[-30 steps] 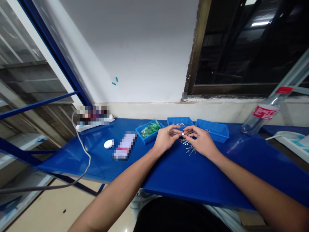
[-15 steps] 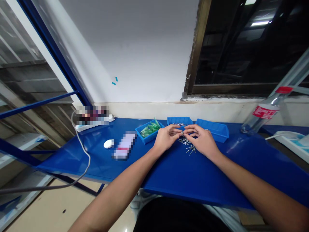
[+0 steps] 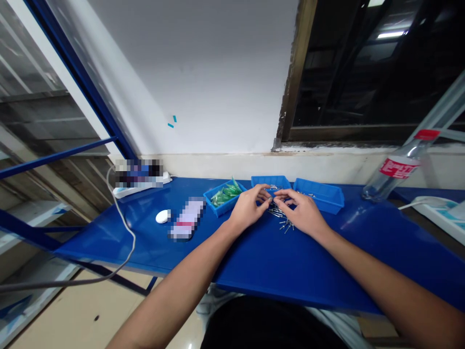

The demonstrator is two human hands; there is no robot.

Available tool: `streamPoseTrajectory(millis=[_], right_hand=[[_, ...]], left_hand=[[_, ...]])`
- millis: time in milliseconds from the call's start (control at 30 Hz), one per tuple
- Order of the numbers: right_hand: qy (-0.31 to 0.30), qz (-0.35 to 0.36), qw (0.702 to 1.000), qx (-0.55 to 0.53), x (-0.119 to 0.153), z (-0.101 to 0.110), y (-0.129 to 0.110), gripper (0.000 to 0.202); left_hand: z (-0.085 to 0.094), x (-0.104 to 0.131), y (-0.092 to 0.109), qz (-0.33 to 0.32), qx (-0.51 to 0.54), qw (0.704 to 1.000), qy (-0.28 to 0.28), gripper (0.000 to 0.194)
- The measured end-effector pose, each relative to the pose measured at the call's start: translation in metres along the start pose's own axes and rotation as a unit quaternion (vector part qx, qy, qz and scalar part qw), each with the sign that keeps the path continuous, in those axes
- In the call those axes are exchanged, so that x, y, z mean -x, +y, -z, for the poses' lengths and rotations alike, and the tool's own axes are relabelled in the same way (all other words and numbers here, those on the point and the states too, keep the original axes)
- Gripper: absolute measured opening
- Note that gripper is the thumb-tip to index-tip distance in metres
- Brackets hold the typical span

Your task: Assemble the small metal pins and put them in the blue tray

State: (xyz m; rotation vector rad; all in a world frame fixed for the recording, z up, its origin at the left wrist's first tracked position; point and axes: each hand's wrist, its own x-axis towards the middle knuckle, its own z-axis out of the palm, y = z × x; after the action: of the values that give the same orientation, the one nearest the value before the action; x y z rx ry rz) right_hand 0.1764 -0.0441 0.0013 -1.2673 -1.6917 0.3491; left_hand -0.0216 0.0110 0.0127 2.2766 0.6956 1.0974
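Over a loose pile of thin silvery metal pins (image 3: 286, 225) on the table, my left hand (image 3: 247, 207) and my right hand (image 3: 302, 209) face each other with a narrow gap between the fingertips. The left thumb and fingers close in a pinch; something small and greyish seems to sit at their tips, too small to name. My right hand is also curled, thumb close to the forefinger, and what it holds is hidden. Behind the hands is a blue bin (image 3: 271, 180) with more metal pins, partly covered by my left fingers.
Left of my hands, a blue bin (image 3: 217, 211) holds green-tinted plastic packets (image 3: 227, 194). Another blue bin (image 3: 321, 196) with a few small pieces stands at right. Also on the blue table (image 3: 276, 271) are a blurred-out phone-like slab (image 3: 189, 218), a white round object (image 3: 162, 216) and a bottle (image 3: 399, 167).
My fingertips, which met around a small greyish piece, have drawn slightly apart. The bins and the pile of pins look the same.
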Motion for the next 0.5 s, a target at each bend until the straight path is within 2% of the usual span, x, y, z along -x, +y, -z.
streamPoseTrajectory(millis=[133,233,300,367,433,500], right_hand=[[-0.027,-0.002,0.999,-0.034,0.0,-0.002,0.0,0.023],[-0.015,0.016,1.0,0.001,-0.002,0.004,0.001,0.02],[0.007,0.05,0.996,0.075,-0.005,0.013,0.005,0.018],[0.041,0.079,0.98,0.18,-0.007,0.025,0.012,0.018],[0.07,0.074,0.952,0.289,-0.01,0.037,0.022,0.019],[0.057,0.049,0.929,0.364,-0.011,0.045,0.032,0.02]], left_hand=[[-0.005,0.002,-0.005,-0.009,0.021,0.999,-0.029,0.047],[-0.007,0.002,-0.005,-0.008,0.035,0.999,-0.026,0.048],[-0.007,0.003,-0.003,-0.01,0.02,0.999,-0.026,0.044],[-0.006,0.004,0.0,-0.026,-0.022,0.998,-0.045,0.039],[-0.005,0.005,0.002,-0.054,-0.07,0.993,-0.084,0.04],[-0.006,0.006,0.002,-0.073,-0.102,0.984,-0.129,0.048]])
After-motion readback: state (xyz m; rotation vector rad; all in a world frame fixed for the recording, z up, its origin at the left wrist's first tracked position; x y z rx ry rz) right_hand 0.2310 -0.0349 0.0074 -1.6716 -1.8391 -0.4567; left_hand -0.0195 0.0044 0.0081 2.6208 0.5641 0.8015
